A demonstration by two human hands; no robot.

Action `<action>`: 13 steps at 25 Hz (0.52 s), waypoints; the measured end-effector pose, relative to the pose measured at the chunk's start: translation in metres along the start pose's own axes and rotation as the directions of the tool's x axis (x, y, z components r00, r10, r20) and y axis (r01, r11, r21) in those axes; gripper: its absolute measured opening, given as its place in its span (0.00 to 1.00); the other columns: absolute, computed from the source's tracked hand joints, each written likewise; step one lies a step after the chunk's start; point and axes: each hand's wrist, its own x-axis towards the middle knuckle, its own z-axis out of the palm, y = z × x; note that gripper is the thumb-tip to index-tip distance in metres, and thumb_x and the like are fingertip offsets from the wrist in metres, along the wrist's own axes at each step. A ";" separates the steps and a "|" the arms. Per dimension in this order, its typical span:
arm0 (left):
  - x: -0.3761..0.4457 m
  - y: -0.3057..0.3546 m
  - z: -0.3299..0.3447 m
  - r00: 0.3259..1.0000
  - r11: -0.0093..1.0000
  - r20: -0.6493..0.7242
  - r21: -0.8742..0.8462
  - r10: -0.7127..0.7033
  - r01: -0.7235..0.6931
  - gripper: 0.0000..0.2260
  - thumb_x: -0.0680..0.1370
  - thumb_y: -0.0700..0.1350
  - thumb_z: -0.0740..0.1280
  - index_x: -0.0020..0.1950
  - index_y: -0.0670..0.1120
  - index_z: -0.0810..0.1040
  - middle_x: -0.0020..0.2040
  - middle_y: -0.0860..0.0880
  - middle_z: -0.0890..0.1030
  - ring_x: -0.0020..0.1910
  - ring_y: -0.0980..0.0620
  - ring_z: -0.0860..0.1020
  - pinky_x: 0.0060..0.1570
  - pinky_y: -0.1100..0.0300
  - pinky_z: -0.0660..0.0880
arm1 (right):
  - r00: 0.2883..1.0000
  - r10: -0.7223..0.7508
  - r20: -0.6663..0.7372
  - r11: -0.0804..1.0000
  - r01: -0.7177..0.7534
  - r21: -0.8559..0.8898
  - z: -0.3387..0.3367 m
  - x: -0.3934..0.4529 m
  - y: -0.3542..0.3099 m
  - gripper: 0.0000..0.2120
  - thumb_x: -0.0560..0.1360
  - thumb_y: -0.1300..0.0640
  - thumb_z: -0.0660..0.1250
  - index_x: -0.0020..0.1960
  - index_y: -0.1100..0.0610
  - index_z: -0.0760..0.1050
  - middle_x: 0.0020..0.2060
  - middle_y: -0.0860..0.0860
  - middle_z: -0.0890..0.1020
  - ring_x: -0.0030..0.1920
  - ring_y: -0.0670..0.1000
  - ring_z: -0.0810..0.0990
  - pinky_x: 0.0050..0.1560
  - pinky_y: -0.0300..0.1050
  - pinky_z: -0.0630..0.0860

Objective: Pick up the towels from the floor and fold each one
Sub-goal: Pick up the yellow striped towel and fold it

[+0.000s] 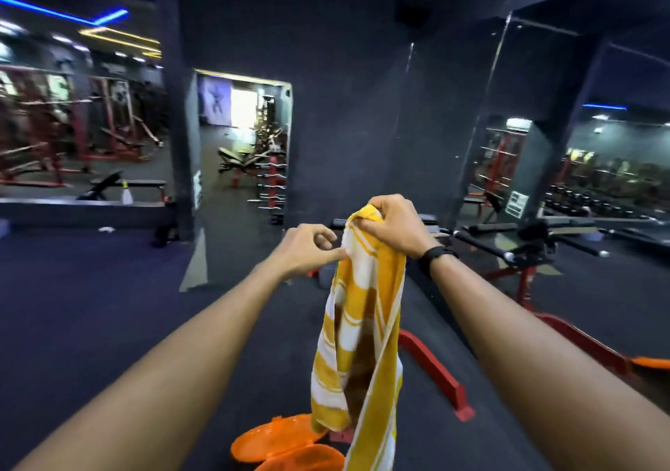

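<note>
One towel, yellow with white stripes, is held up in the air in front of the body, well above the dark floor. It hangs straight down in a long, bunched strip, so its long way runs up and down. Its top is at the hands and its bottom end dangles low, just above an orange plastic thing that lies on the floor. Red gym frames are seen on the floor to the right, behind the towel.

The top of the towel is gripped in the right hand, which is closed tight around a bunch of cloth. All the weight seems to be carried by this hand. A black band is worn on that wrist.

The left hand is just beside the towel, a little lower than the right. Its fingers are loosely curled and partly spread, and the fingertips touch the near edge of the cloth. No firm pinch can be seen there yet. An edge or corner probably has to be found by this hand before the towel can be spread and folded.
</note>
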 end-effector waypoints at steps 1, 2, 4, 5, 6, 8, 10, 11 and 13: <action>0.000 0.003 0.005 0.999 1.000 -0.042 0.012 -0.004 0.005 0.10 0.69 0.57 0.75 0.44 0.55 0.81 0.40 0.55 0.82 0.41 0.56 0.80 0.42 0.62 0.77 | 1.000 -0.025 0.006 0.999 0.024 0.037 0.004 0.006 -0.004 0.12 0.71 0.55 0.70 0.34 0.61 0.74 0.29 0.52 0.76 0.32 0.48 0.72 0.32 0.36 0.65; 0.000 0.005 0.009 0.997 0.999 -0.079 0.033 -0.006 0.008 0.05 0.70 0.55 0.74 0.40 0.57 0.79 0.37 0.56 0.81 0.39 0.55 0.80 0.40 0.61 0.76 | 0.999 -0.041 0.001 0.997 0.041 0.072 0.007 0.011 -0.006 0.12 0.71 0.56 0.70 0.34 0.62 0.75 0.29 0.54 0.77 0.33 0.48 0.72 0.33 0.38 0.67; 0.004 -0.003 0.013 0.991 0.995 -0.131 0.088 -0.037 0.048 0.08 0.71 0.49 0.72 0.33 0.58 0.76 0.32 0.56 0.78 0.37 0.52 0.78 0.39 0.59 0.76 | 0.998 -0.045 -0.046 0.989 0.051 0.139 0.007 0.023 -0.007 0.11 0.71 0.55 0.71 0.35 0.61 0.76 0.32 0.54 0.79 0.34 0.48 0.74 0.36 0.41 0.69; 0.007 -0.012 0.013 0.986 0.988 -0.149 0.121 -0.077 0.096 0.09 0.70 0.47 0.70 0.31 0.56 0.76 0.30 0.55 0.76 0.36 0.50 0.77 0.40 0.58 0.75 | 0.996 -0.035 -0.082 0.984 0.048 0.172 0.005 0.028 -0.005 0.10 0.71 0.55 0.71 0.34 0.59 0.76 0.31 0.52 0.80 0.34 0.47 0.75 0.37 0.40 0.70; 0.010 -0.024 0.011 0.979 0.976 -0.167 0.165 -0.115 0.142 0.09 0.70 0.44 0.69 0.31 0.53 0.75 0.29 0.53 0.75 0.37 0.47 0.77 0.39 0.57 0.74 | 0.992 -0.017 -0.123 0.978 0.042 0.206 0.002 0.035 0.000 0.10 0.71 0.55 0.72 0.34 0.57 0.76 0.31 0.51 0.79 0.34 0.47 0.75 0.38 0.40 0.70; 0.015 -0.055 0.004 0.965 0.940 -0.178 0.250 -0.190 0.232 0.07 0.70 0.42 0.67 0.33 0.50 0.75 0.33 0.47 0.77 0.42 0.41 0.78 0.37 0.57 0.69 | 0.977 0.038 -0.211 0.968 0.016 0.250 -0.004 0.050 0.011 0.12 0.71 0.54 0.72 0.33 0.58 0.76 0.30 0.52 0.78 0.34 0.48 0.74 0.38 0.44 0.71; 0.015 -0.088 -0.005 0.951 0.894 -0.169 0.332 -0.259 0.302 0.03 0.71 0.41 0.67 0.39 0.49 0.79 0.42 0.42 0.81 0.48 0.40 0.79 0.39 0.56 0.69 | 0.936 0.121 -0.331 0.960 -0.025 0.279 -0.013 0.067 0.023 0.13 0.70 0.53 0.72 0.34 0.62 0.75 0.30 0.54 0.76 0.34 0.49 0.72 0.36 0.45 0.69; 0.014 -0.104 -0.011 0.939 0.869 -0.185 0.360 -0.290 0.339 0.02 0.72 0.42 0.68 0.42 0.48 0.81 0.45 0.41 0.81 0.50 0.39 0.79 0.40 0.56 0.70 | 0.895 0.183 -0.406 0.950 -0.055 0.308 -0.017 0.076 0.028 0.14 0.70 0.53 0.72 0.35 0.63 0.75 0.30 0.54 0.75 0.34 0.49 0.71 0.36 0.45 0.69; 0.011 -0.130 -0.028 0.900 0.837 -0.244 0.340 -0.362 0.429 0.03 0.73 0.46 0.70 0.43 0.48 0.82 0.47 0.42 0.82 0.52 0.40 0.79 0.42 0.56 0.71 | 0.772 0.344 -0.535 0.915 -0.146 0.377 -0.025 0.088 0.039 0.15 0.69 0.53 0.70 0.36 0.66 0.74 0.29 0.54 0.73 0.34 0.51 0.70 0.35 0.47 0.69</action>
